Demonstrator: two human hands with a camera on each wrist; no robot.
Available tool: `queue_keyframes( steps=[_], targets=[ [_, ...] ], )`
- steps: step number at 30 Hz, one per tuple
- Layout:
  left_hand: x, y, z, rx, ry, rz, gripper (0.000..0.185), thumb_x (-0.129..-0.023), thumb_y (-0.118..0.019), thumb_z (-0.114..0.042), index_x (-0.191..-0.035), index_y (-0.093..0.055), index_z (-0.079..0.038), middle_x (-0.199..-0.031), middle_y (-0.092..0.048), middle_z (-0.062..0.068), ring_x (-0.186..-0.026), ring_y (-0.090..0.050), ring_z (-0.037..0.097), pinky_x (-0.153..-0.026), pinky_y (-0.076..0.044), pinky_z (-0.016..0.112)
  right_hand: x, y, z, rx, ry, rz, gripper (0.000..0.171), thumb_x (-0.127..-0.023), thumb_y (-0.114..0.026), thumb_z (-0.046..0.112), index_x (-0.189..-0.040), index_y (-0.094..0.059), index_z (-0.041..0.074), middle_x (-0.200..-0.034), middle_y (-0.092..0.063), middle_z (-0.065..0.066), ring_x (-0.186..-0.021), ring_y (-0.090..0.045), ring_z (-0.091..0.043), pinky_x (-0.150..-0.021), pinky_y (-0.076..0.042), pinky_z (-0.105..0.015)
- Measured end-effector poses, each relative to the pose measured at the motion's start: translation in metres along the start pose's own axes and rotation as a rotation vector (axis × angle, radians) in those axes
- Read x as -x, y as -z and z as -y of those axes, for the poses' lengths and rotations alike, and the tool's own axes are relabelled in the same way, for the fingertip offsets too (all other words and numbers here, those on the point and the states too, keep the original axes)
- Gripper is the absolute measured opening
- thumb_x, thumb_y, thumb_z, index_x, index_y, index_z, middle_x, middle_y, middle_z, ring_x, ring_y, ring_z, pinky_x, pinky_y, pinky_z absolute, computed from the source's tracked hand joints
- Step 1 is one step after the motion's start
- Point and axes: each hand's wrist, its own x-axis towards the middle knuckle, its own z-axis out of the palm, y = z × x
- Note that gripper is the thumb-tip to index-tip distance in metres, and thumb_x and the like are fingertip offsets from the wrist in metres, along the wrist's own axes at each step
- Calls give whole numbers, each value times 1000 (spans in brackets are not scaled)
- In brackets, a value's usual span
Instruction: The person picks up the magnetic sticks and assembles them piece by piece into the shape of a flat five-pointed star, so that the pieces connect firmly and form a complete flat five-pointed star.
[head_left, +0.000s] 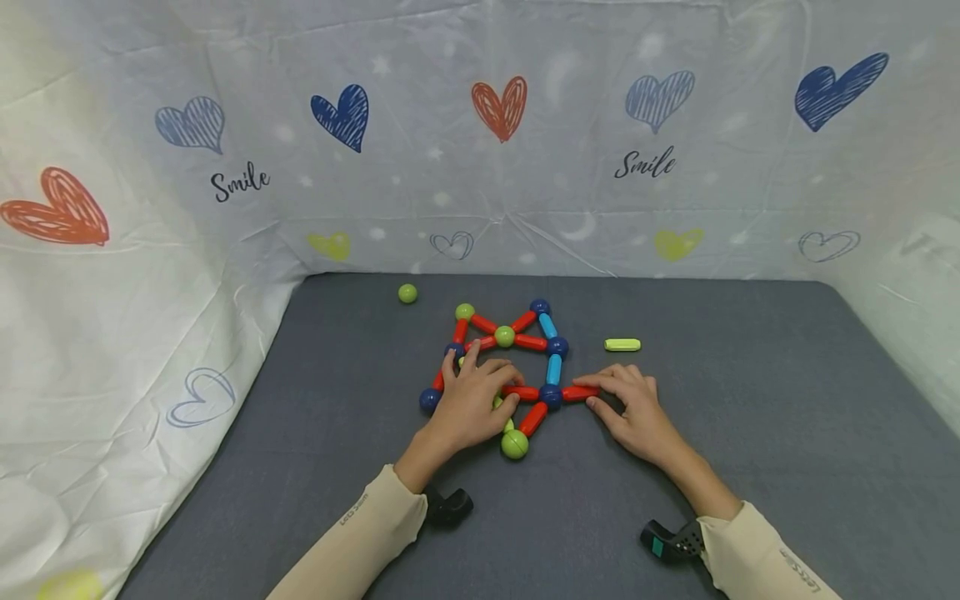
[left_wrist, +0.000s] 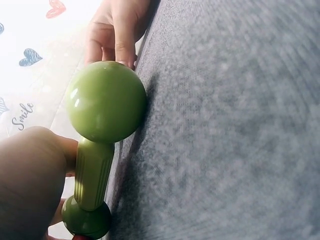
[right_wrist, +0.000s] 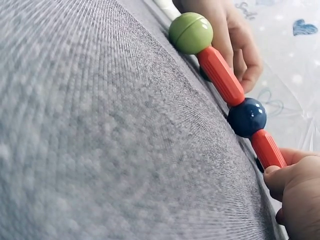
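A flat frame of magnetic rods and balls lies on the grey table, with red rods, light blue rods point(head_left: 554, 371), and blue and green balls. My right hand point(head_left: 633, 412) pinches the outer end of a red rod point(right_wrist: 268, 149) between thumb and index finger; its other end meets a blue ball point(head_left: 551, 396). My left hand point(head_left: 472, 402) reaches over the frame's left part, thumb and index finger around another red rod point(head_left: 523, 392) at the same ball. Its other fingers spread near a blue ball point(head_left: 454, 351). A green ball point(left_wrist: 106, 101) and green rod point(left_wrist: 93, 172) sit below the left hand, partly covered.
A loose green ball point(head_left: 407, 293) lies at the back left of the table point(head_left: 750, 400). One loose yellow-green rod point(head_left: 622, 344) lies right of the frame. A white cloth point(head_left: 562, 183) with printed hearts hangs behind and at the sides.
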Motion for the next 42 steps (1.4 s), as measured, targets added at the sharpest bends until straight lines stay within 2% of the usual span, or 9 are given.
queue_keyframes(
  steps=[13, 23, 28, 32, 38, 42],
  targets=[
    [0, 0, 0, 0, -11, -2, 14, -100, -62, -31, -111, -70, -29, -136, -66, 0, -154, -26, 45, -117, -7, 76, 0, 1, -1, 15, -17, -9, 40, -89, -76, 10, -129, -70, 13, -110, -70, -6, -85, -46, -16, -75, -19, -34],
    [1, -1, 2, 15, -24, -23, 14, -100, -61, -30, -111, -70, -29, -127, -70, -2, -153, -27, 46, -116, -6, 77, 0, 0, -2, 7, -27, -14, 41, -89, -77, 10, -129, -70, 14, -112, -70, -7, -87, -46, -17, -75, -19, -34],
    [1, -2, 2, 4, -19, -16, 14, -100, -61, -30, -111, -70, -29, -127, -70, -3, -153, -27, 45, -116, -6, 76, 1, -1, -3, -12, -42, -31, 41, -89, -77, 11, -129, -69, 13, -107, -70, -4, -86, -46, -17, -75, -20, -33],
    [1, -2, 2, -6, -19, -11, 15, -100, -60, -30, -112, -70, -29, -127, -70, -3, -153, -27, 45, -116, -7, 76, 0, -1, -2, -33, -80, -66, 39, -90, -77, 12, -128, -70, 12, -104, -69, -5, -86, -48, -17, -76, -21, -34],
    [1, -2, 2, -15, -17, -4, 16, -101, -59, -30, -113, -69, -28, -127, -70, -3, -154, -26, 44, -116, -7, 76, -2, 1, -1, -92, -183, -148, 33, -91, -76, 14, -124, -72, 9, -108, -69, -12, -89, -47, -22, -78, -22, -38],
    [1, -2, 2, -19, -19, -8, 15, -101, -59, -30, -112, -69, -29, -126, -70, -3, -154, -26, 44, -116, -7, 76, -3, 2, 0, -112, -215, -170, 35, -91, -76, 16, -125, -71, 7, -113, -67, -15, -93, -46, -25, -80, -22, -41]
  ],
)
